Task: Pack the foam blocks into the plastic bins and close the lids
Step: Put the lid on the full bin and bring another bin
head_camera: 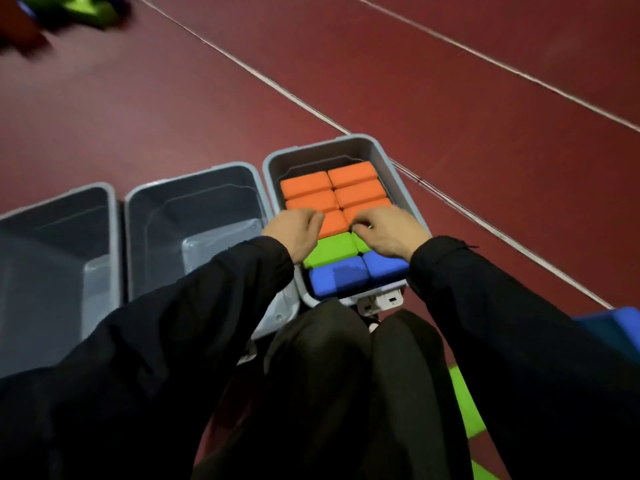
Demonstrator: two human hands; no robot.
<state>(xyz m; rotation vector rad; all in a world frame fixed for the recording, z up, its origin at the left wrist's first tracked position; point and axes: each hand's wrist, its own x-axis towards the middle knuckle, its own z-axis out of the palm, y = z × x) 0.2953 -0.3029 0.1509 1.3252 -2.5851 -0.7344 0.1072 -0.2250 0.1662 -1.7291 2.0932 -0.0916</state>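
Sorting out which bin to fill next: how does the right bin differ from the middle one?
The right bin holds orange, green and blue blocks in tight rows; the middle bin shows no blocks. Both hands, left and right, are on the right bin's blocks; none touches the middle bin. Both are grey, rectangular and lidless.

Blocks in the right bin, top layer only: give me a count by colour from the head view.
Orange blocks: 6, the nearest two partly under the left hand and right hand
Green blocks: 2, one mostly hidden by the right hand
Blue blocks: 2
Total: 10 showing in the right bin; any lower layers are hidden.
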